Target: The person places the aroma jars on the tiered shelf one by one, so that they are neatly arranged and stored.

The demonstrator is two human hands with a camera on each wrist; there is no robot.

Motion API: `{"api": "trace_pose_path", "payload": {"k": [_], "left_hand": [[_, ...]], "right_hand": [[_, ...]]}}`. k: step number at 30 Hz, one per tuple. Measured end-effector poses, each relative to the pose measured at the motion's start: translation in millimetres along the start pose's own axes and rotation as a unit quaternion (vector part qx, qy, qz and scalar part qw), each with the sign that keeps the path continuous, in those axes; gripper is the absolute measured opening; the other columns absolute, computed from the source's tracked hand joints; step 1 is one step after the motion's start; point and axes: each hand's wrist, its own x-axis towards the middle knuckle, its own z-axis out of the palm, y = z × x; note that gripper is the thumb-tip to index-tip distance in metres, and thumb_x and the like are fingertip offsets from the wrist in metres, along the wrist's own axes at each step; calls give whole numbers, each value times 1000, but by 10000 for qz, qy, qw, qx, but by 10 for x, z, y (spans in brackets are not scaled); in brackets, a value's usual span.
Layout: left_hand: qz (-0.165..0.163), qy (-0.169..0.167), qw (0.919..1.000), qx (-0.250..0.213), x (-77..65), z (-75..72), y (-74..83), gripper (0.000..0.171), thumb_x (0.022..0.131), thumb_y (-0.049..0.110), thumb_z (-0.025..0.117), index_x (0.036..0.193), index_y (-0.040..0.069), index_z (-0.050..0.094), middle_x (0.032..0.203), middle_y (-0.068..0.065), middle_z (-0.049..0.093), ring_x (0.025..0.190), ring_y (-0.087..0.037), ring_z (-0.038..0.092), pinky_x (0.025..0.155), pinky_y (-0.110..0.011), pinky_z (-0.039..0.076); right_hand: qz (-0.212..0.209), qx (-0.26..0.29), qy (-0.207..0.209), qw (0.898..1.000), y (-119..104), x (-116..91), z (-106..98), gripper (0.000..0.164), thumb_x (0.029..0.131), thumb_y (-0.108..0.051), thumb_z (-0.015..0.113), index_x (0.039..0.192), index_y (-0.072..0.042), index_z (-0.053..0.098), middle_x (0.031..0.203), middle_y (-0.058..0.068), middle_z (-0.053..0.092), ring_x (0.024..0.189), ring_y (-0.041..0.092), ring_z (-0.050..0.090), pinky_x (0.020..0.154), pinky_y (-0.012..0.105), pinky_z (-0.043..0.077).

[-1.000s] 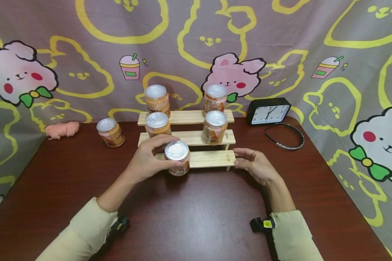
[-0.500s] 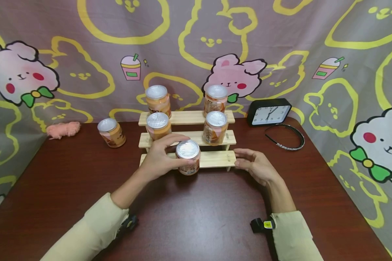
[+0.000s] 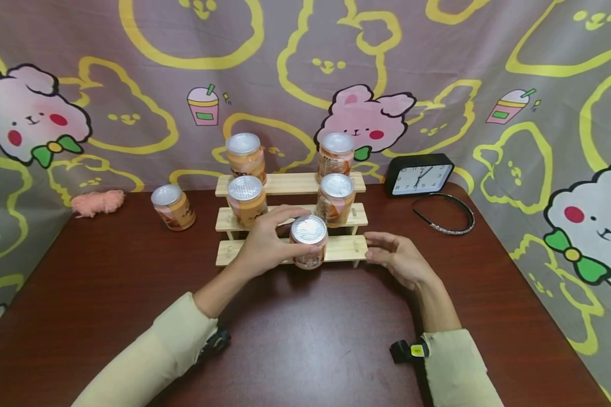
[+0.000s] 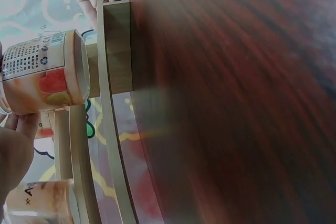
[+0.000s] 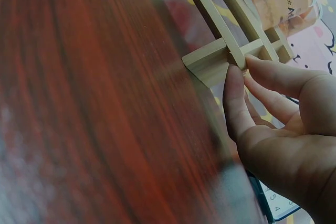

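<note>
My left hand (image 3: pixel 265 243) grips an orange-labelled can (image 3: pixel 309 242) with a silver lid, thumb in front and fingers behind. The can is upright, close over the lowest board of a three-tier wooden display stand (image 3: pixel 347 247), right of its middle. In the left wrist view the base of the can (image 4: pixel 44 74) shows just above that board. My right hand (image 3: pixel 402 260) pinches the right end of the lowest board between thumb and fingers, as the right wrist view of the stand (image 5: pixel 207 59) shows. Several similar cans stand on the upper two tiers, such as one can (image 3: pixel 335 200) behind the held one.
Another can (image 3: pixel 173 208) stands on the brown table (image 3: pixel 305 339) left of the stand, with a pink yarn bundle (image 3: pixel 98 203) beyond it. At the back right are a black clock (image 3: pixel 420 174) and a headband (image 3: pixel 455 212). A patterned cloth (image 3: pixel 285 68) hangs behind.
My left hand has carried the can to the right along the lowest board, from left of its middle to right of it. The right hand has stayed at the board's end.
</note>
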Motion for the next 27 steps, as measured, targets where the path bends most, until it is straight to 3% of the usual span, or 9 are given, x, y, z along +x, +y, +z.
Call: {"api": "trace_pose_path", "payload": {"k": [18,27], "left_hand": [[119,-20,9998,168,117,171,-106,62,65,12,98,120,0,71,120,-9,69,112,-19,62,92,-34,54],[-22,-211,9995,-252,144,247,-132,59,68,7,95,120,0,69,119,-10,66,108,-20,62,88,-34,56]], "right_hand": [[19,135,1,9999,23,1,-3,56,94,11,61,145,16,39,135,26,48,100,15,64,87,27,55],[76,27,4,10000,-15,5,11,56,95,9,61,146,14,39,140,30,45,101,16,63,88,27,55]]}}
